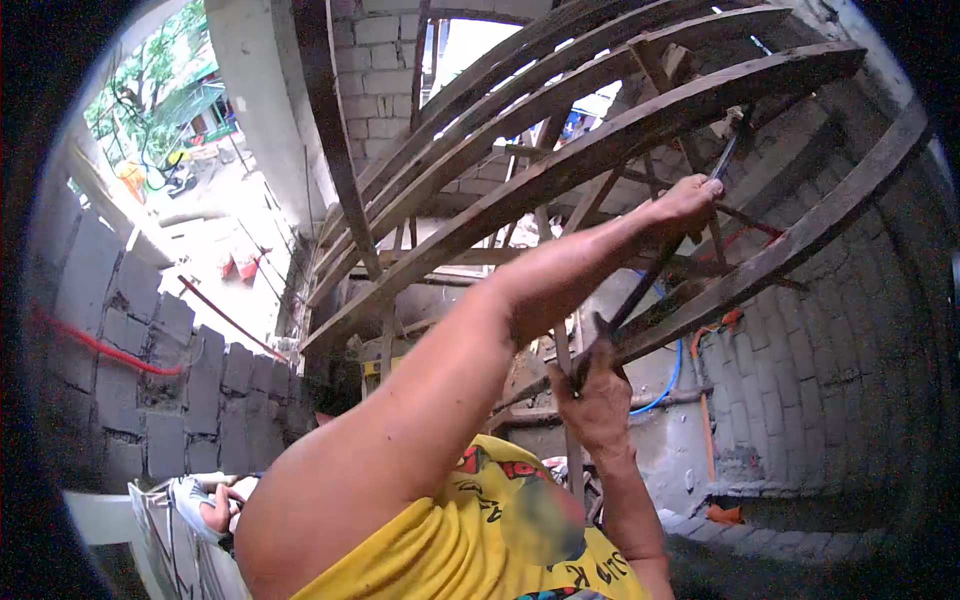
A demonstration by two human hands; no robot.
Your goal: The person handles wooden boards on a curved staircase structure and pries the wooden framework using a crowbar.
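Note:
My left hand (688,203) reaches far up to the right, its fingers closed around a long, thin dark bar (655,275). Past that fist, the upper end of the bar shows a greyish shine and runs up toward the wooden beams. Lower down, my right hand (597,398) is wrapped around the lower part of the same bar, near a dark piece that sticks up above the thumb. The bar slants between a curved wooden beam (590,155) and a lower wooden beam (770,270). What its far end touches is hard to make out.
Wooden beams and props form a frame overhead. Grey block walls (800,390) stand at right and left. A blue hose (672,385) and an orange pipe (708,420) run along the right wall; a red corrugated tube (110,352) hangs at left. Another person (205,508) is at lower left.

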